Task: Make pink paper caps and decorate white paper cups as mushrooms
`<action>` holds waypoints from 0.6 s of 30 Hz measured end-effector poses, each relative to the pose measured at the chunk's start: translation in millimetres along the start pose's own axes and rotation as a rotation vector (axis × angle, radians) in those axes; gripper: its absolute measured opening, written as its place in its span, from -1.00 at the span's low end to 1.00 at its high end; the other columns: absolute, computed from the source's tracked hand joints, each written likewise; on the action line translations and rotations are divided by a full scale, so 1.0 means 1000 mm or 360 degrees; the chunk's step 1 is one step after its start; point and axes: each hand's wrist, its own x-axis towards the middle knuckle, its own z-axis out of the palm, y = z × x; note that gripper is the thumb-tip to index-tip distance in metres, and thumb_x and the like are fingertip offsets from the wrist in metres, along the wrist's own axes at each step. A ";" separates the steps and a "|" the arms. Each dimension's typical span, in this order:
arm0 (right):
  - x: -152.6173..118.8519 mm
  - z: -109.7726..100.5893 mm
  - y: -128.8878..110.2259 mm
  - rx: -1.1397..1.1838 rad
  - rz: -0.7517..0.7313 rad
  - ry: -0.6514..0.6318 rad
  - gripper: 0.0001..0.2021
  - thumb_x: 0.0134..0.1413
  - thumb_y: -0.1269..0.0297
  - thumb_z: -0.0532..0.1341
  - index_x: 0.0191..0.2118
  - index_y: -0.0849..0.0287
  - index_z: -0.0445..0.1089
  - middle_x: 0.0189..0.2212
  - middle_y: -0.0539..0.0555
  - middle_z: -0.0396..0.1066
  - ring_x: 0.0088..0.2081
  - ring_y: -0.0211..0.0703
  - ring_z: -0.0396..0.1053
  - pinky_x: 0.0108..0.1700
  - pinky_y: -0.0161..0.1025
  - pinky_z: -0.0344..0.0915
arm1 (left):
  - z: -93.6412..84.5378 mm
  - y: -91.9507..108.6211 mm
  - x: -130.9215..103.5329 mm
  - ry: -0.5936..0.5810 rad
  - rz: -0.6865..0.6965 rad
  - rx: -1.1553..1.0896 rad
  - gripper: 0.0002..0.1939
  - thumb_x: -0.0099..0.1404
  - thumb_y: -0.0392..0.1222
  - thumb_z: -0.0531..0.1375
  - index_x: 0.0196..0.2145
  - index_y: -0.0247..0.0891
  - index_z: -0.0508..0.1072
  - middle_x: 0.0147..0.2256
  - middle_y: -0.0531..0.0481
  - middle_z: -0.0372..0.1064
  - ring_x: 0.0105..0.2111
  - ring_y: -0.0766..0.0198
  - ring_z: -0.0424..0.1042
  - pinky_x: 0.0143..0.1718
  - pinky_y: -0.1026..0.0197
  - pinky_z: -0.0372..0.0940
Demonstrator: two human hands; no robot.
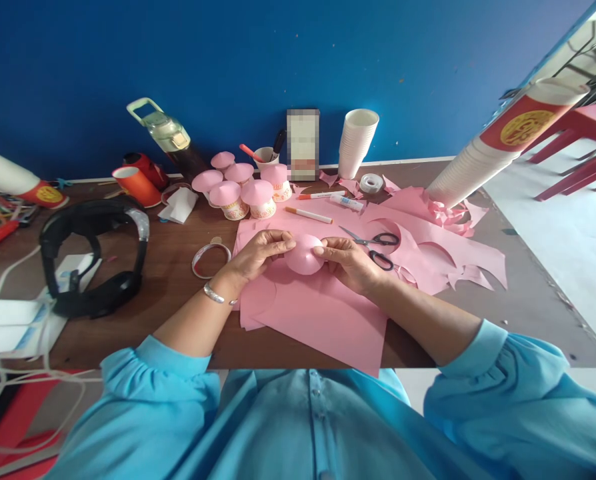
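Observation:
A small pink paper cone [305, 256] is held above the pink sheets [328, 313] at the middle of the table. My left hand [264, 251] pinches its left edge between thumb and fingers. On the opposite edge, my right hand [347, 261] grips it with the thumb on top. Scissors with black handles [384, 239] lie open just beyond my right hand. Several small paper cups topped with pink cones [258, 193] stand behind my left hand. An orange-and-white marker [309, 215] rests on the paper behind the cone.
A tape roll [211, 260] and a black headband device [95, 257] lie to the left. Behind are a bottle [171, 137], an orange cup [137, 186], a phone [303, 145] and a white cup stack [358, 143]. A long cup stack [498, 147] leans at right, near pink scraps [443, 247].

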 end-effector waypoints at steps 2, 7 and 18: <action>-0.001 0.001 -0.001 -0.0032 0.0001 0.0015 -0.57 -0.33 0.03 0.61 -0.55 0.19 0.45 -0.55 -0.04 0.39 -0.43 -0.29 0.26 -0.30 -0.26 0.17 | -0.001 -0.001 0.000 -0.0016 0.0009 0.0014 -0.77 0.11 -0.07 0.50 -0.46 -0.25 0.59 -0.44 0.09 0.37 -0.47 0.42 0.25 -0.41 0.30 0.12; -0.001 0.002 -0.002 -0.0085 -0.0055 0.0002 -0.54 -0.28 -0.02 0.59 -0.60 0.19 0.40 -0.61 -0.08 0.28 -0.48 -0.32 0.15 -0.35 -0.26 0.11 | -0.001 -0.001 0.001 -0.0053 0.0038 -0.0006 -0.76 0.14 -0.08 0.48 -0.47 -0.27 0.57 -0.42 0.09 0.35 -0.43 0.43 0.26 -0.37 0.34 0.14; 0.000 0.000 0.003 -0.0015 0.0032 -0.0180 -0.62 -0.30 0.11 0.61 -0.40 0.23 0.57 -0.51 -0.02 0.45 -0.34 -0.20 0.35 -0.15 -0.23 0.24 | 0.006 0.005 -0.002 -0.0093 0.0045 0.0063 -0.73 0.14 -0.06 0.47 -0.46 -0.29 0.56 -0.40 0.07 0.38 -0.40 0.40 0.30 -0.34 0.34 0.20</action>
